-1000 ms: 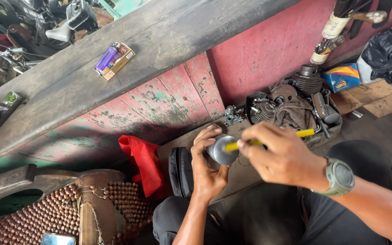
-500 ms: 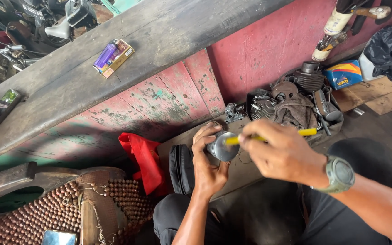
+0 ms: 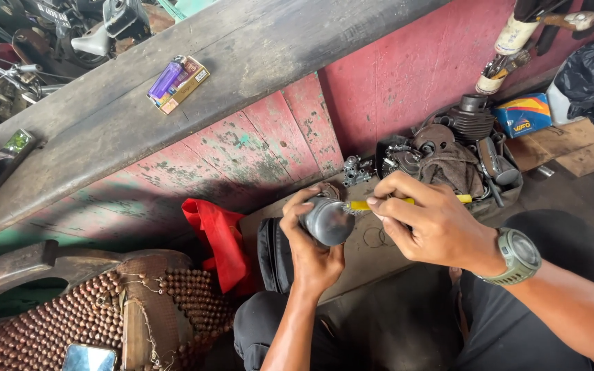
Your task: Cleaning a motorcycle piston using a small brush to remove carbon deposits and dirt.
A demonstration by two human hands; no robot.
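Two hands, left hand (image 3: 309, 242) gripping metal cylinder (image 3: 328, 220), right hand (image 3: 426, 222) holding yellow brush (image 3: 379, 204)

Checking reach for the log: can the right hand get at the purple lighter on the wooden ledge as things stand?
Probably not right away. The right hand is pinching a yellow-handled brush against the metal part held in the left hand. The purple lighter lies well up the wooden ledge, with nothing between.

Both arms were bare to the elbow, no sleeves in sight. The right wrist had a chunky olive-green watch (image 3: 519, 256) strapped on. Legs were in dark trousers (image 3: 558, 247).
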